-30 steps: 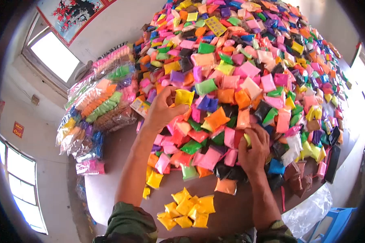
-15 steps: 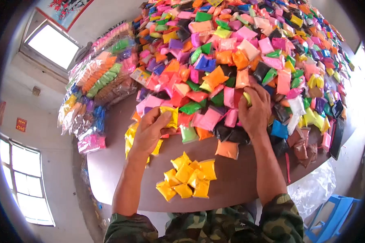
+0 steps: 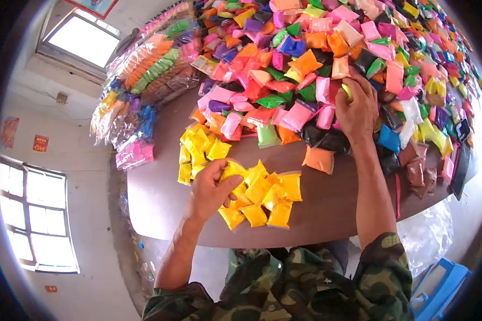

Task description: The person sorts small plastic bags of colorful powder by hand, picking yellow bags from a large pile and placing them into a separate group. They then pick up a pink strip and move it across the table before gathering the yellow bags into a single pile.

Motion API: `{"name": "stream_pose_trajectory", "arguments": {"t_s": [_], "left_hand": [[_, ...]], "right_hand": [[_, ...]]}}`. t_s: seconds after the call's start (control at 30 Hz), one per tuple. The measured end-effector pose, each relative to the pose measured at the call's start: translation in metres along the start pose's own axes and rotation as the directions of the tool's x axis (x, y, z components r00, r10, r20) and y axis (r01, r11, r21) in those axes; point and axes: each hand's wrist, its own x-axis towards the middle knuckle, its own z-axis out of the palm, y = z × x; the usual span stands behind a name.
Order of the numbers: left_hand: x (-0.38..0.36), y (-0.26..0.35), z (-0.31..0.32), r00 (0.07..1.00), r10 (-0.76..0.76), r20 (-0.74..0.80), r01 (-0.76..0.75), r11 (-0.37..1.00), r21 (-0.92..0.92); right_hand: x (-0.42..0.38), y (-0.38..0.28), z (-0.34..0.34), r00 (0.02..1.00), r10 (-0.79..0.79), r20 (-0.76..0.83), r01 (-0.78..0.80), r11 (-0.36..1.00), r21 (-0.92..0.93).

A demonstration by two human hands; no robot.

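Pinching yellow packet [image 3: 232, 172], left hand [image 3: 213, 188]; wall sign [image 3: 40, 143] illegible.

The left hand [image 3: 215, 184] is low, fingers bent, thumb and fingertips pinching. The right hand [image 3: 359, 107] is farther forward, palm down, fingers curled. Both arms reach out, sleeves ending below the elbows.

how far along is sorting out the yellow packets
Partway, it seems. One yellow cluster lies on the table, another group beside the mixed pile. The left hand holds a yellow packet; the right hand touches a yellow-green one, grip unclear. More yellow packets remain in the pile.
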Motion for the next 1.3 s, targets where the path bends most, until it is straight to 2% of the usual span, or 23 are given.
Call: {"name": "stream_pose_trajectory", "arguments": {"t_s": [0.23,0.33,0.43,0.53,0.63,0.73,0.83,0.87,0.97,1.1,1.2,1.3], "left_hand": [[-0.012,-0.006,-0.006,0.996,-0.068,-0.065,0.068,0.998,0.007],[-0.008,-0.026,-0.013,1.000,-0.010,0.020,0.013,0.989,-0.144],[-0.010,-0.034,-0.010,0.999,-0.049,-0.018,0.043,0.965,-0.259],[-0.009,-0.043,-0.015,1.000,-0.006,0.003,0.006,0.982,-0.190],[-0.010,-0.048,-0.020,0.998,-0.053,-0.040,0.046,0.987,-0.151],[-0.005,-0.066,-0.038,0.994,0.022,-0.103,-0.029,0.997,-0.074],[0.001,-0.076,-0.061,0.969,0.005,-0.246,-0.022,0.998,-0.064],[0.005,-0.084,-0.071,0.952,0.027,-0.304,-0.023,1.000,0.017],[0.008,-0.081,-0.089,0.908,0.032,-0.418,0.014,0.994,0.107],[0.013,-0.082,-0.104,0.896,0.028,-0.444,0.012,0.996,0.088],[0.020,-0.093,-0.115,0.904,-0.005,-0.427,0.067,0.989,0.131],[0.032,-0.125,-0.125,0.860,0.122,-0.496,0.056,0.943,0.328]], "right_hand": [[0.000,-0.001,0.001,1.000,0.027,0.006,-0.026,1.000,-0.010],[-0.001,-0.001,0.000,1.000,0.027,0.010,-0.027,1.000,-0.011],[0.000,0.001,0.000,1.000,0.020,0.015,-0.020,1.000,-0.020],[0.000,0.000,0.000,0.999,0.033,0.035,-0.032,0.999,-0.038],[0.000,0.000,0.000,0.998,0.043,0.055,-0.041,0.998,-0.044],[0.000,0.003,0.001,0.999,0.021,0.039,-0.020,0.999,-0.040],[0.001,0.002,0.000,0.998,0.025,0.052,-0.022,0.999,-0.046],[0.001,0.001,-0.001,0.999,0.022,0.046,-0.021,0.999,-0.032],[0.000,-0.003,-0.004,0.994,0.059,0.089,-0.056,0.998,-0.039],[0.000,0.000,-0.002,0.997,0.031,0.070,-0.028,0.998,-0.050],[-0.001,0.003,0.001,0.999,0.024,0.049,-0.021,0.999,-0.045],[-0.001,0.003,0.001,0.999,0.010,0.048,-0.008,0.999,-0.044]]}}
